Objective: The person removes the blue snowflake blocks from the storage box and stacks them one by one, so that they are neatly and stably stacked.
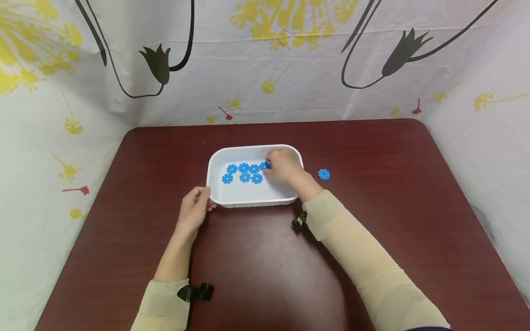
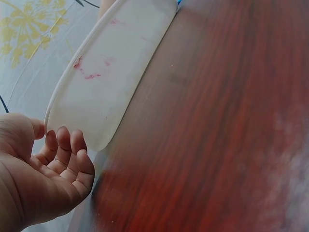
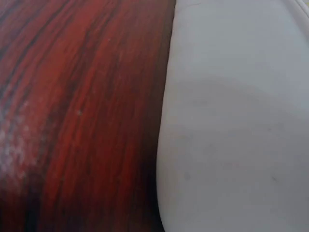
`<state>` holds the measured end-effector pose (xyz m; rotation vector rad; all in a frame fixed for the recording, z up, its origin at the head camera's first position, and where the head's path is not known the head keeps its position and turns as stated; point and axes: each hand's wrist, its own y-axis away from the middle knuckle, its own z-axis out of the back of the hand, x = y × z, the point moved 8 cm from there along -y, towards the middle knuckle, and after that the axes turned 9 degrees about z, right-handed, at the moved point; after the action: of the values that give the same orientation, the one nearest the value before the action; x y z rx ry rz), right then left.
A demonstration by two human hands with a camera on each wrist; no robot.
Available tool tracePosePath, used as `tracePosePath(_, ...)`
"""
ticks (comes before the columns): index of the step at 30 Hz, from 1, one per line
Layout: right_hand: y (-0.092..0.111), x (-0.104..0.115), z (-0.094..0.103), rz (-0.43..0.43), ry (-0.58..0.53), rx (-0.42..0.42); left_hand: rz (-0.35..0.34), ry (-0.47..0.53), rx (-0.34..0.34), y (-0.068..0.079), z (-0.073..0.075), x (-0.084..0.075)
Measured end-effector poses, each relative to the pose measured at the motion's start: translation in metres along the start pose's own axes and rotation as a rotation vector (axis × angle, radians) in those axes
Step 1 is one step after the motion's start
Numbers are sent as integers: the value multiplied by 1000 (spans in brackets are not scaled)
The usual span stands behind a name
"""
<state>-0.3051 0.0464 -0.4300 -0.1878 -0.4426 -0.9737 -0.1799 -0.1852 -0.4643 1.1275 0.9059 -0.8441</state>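
Observation:
In the head view a white plastic tray (image 1: 277, 195) lies on the table with several blue notched discs (image 1: 244, 177) grouped inside it. My left hand (image 1: 193, 209) grips the tray's near left corner. The left wrist view shows the thumb at the rim and the curled fingers (image 2: 63, 147) under it, by the outer wall. Reaching over the tray's right side, my right hand (image 1: 285, 166) pinches a blue disc (image 1: 264, 166) at the right end of the group. Its fingertips partly cover that disc. The right wrist view holds only the tray's outer wall (image 3: 231, 135) and tabletop.
One more blue disc (image 1: 324, 174) lies on the dark red wooden table (image 1: 372, 151), right of the tray. A white cloth (image 1: 314, 92) with printed flowers hangs behind the far table edge and along both sides. Black wrist cameras (image 1: 299, 220) sit on both sleeves.

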Motion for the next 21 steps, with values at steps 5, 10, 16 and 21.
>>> tracePosePath(5,0,-1,-3,-23,8,21,-1,1,-1,0,0,0)
tracePosePath(10,0,0,-6,-5,23,37,-1,4,-1,1,0,-1)
tracePosePath(16,2,2,-6,8,33,61,-1,11,9,2,-1,-2)
tracePosePath(21,2,3,-6,19,62,70,-1,8,11,2,-1,-3)
